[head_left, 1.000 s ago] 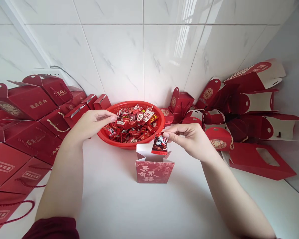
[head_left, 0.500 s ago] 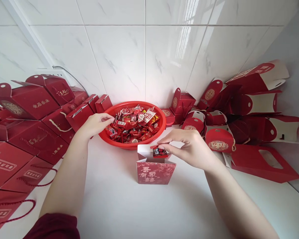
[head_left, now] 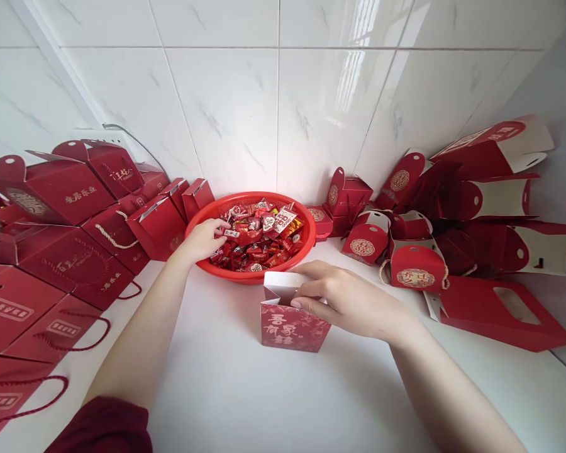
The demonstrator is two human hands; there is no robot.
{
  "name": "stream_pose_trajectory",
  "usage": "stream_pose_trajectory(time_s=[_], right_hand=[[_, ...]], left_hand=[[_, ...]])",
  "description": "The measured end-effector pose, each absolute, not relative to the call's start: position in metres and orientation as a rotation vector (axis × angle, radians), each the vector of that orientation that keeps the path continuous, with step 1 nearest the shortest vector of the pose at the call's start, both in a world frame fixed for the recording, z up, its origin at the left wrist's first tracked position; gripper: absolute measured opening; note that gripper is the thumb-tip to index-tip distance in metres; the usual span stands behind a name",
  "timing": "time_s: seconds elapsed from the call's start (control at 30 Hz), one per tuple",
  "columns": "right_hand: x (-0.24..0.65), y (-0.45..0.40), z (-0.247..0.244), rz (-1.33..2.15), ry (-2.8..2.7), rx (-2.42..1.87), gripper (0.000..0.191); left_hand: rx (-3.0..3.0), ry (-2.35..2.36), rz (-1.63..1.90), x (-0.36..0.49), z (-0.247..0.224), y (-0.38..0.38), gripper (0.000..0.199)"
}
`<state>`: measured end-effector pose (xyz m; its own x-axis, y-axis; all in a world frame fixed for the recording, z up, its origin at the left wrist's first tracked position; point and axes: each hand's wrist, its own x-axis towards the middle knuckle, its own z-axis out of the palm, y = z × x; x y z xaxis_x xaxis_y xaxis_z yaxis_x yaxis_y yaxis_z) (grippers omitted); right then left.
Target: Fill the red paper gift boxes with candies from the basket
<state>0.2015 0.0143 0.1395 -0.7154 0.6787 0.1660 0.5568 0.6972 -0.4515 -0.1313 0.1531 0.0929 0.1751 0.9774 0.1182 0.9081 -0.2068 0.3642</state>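
on the far left, stacks of red gift boxes [head_left: 51,251] with rope handles sit along the wall, the same as a second ago.

next comes the left hand [head_left: 202,239]. a second ago it hung at the near left rim of the red basket [head_left: 207,217]. now it has gone over the rim and into the pile of candies [head_left: 257,236]. its fingers are curled down and touch the wrappers at the left side of the pile. i cannot tell if it has hold of one yet.

in the middle, just in front of the basket, the small red box [head_left: 292,311] stands on the white counter [head_left: 264,390] with its top flaps open. it has not moved.

the right hand [head_left: 344,299] is what changed most. a second ago it pinched a dark red candy above the box. half a second ago the candy was going down into the open top. now no candy shows in the fingers, so it looks like the candy is inside the box. the hand lies loose and half open over the right side of the box, fingers on the flap and thumb on the front, holding nothing.

on the right, more folded red boxes [head_left: 415,267] lie in a heap in the corner, not moved.

so one more candy seems to be in the box, and the left hand is in the pile among the rest.
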Motion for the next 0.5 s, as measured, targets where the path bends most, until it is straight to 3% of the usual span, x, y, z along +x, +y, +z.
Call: stream_pose_trajectory(time_s=[0.1,0.27,0.37,0.5], right_hand=[[0.202,0.015,0.139,0.555,-2.597,-0.975,0.027],[0.201,0.016,0.138,0.566,-2.588,-0.944,0.026],[0.203,0.015,0.137,0.568,-2.596,-0.938,0.025],[0.206,0.013,0.137,0.564,-2.605,-0.944,0.024]], left_hand=[[2.293,1.808,0.348,-0.131,0.091,0.153,0.061],[2.311,1.809,0.064,-0.121,0.091,0.165,0.07],[2.316,1.825,-0.01,-0.117,0.089,0.175,0.068],[2.312,1.895,-0.07,-0.113,0.087,0.179,0.051]])
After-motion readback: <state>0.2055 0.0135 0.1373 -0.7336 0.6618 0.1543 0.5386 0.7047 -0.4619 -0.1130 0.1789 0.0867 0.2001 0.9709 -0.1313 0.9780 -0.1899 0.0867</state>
